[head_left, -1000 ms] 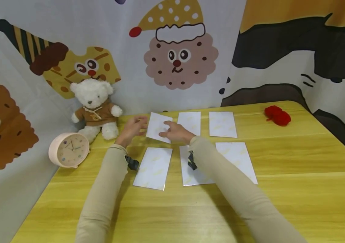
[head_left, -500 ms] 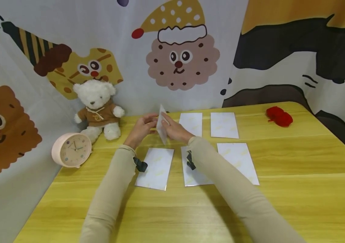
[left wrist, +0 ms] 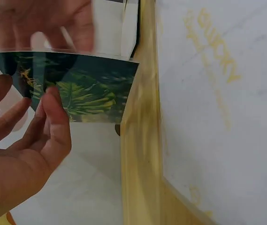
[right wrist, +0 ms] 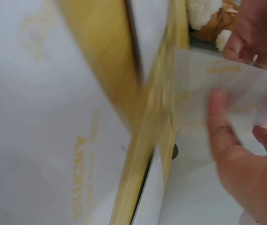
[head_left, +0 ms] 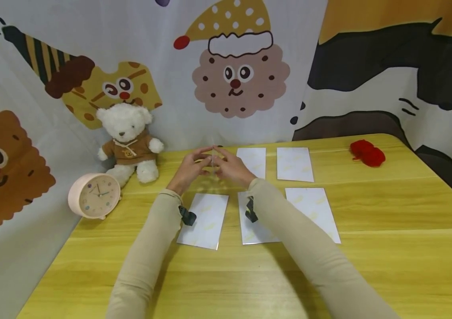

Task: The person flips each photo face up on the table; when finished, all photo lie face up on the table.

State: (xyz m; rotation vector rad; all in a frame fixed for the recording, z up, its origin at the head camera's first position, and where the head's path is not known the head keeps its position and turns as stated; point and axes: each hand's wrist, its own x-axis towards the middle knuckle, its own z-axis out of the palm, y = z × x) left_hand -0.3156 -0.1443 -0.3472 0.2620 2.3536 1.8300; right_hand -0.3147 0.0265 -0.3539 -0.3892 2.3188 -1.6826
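6 cards, 2 hands, 1 bear, 1 clock show.

The photo is showing paler green leaves on dark green; its blurred back is seemingly bearing yellow lettering; the table is displaying yellow grain.

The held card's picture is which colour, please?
The picture is mostly dark green, clearest in the left wrist view.

On the left near card, the larger yellow print seems to read "LUCKY"; a smaller line beside it is illegible. The middle near card bears what looks like the same word. The raised card carries yellow lettering too blurred to spell, and marks on the clock at left are too small.
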